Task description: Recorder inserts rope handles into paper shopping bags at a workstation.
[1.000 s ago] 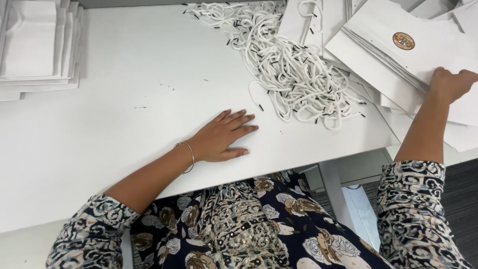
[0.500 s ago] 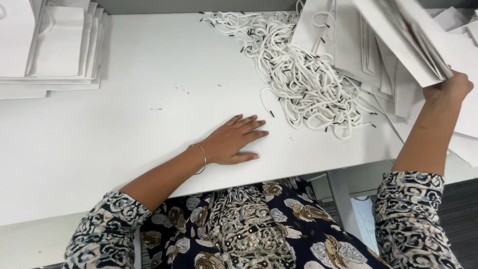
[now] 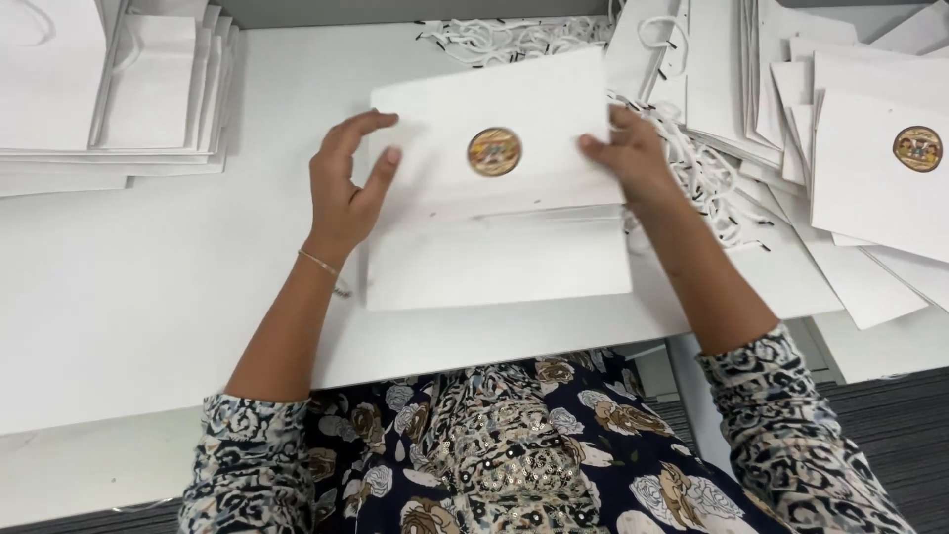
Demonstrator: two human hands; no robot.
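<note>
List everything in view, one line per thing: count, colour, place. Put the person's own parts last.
flat paper bag: one, white, table centre, between both hands
round sticker: one, brown and gold, on that bag's upper half
left stack of bags: count unclear, white, table's far left
right heap of bags: many, white, table's right side, one showing a similar sticker
cord handles: a tangled pile, white, behind and right of the held bag
table: one, white, under everything
floor: grey, lower right
bracelet: one, thin, silver, left wrist
left hand: at the bag's left edge, fingers spread
right hand: gripping the bag's right edge
sleeves: two, dark floral print, bottom of view
</note>
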